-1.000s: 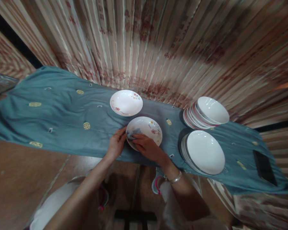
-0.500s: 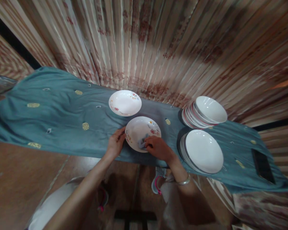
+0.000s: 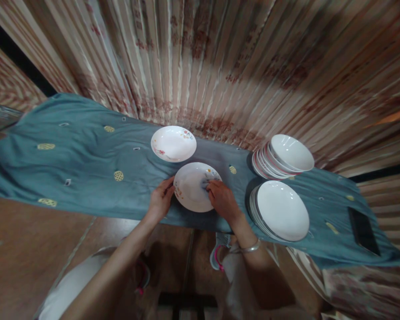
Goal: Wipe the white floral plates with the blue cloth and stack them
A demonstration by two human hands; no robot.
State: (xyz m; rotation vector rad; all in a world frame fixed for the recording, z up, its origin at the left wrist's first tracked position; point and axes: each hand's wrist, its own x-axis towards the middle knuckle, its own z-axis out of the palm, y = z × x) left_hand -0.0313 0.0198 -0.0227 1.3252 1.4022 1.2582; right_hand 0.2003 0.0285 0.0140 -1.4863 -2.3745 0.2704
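A white plate with a floral rim lies on the cloth-covered table in front of me. My left hand grips its left edge, thumb and fingers closed on the rim. A small greyish-blue cloth is pinched in my right hand and presses on the plate's right side, over the flowers there; part of it is hidden by the fingers. Just behind stands a second floral plate, deeper-looking, with neither hand touching it.
To the right are a leaning stack of white bowls and, nearer me, a stack of white plates. A black phone lies at the far right of the green tablecloth. A pleated curtain hangs behind the table.
My right hand has moved the cloth up and to the right across the plate. My left hand and the plate stay in place.
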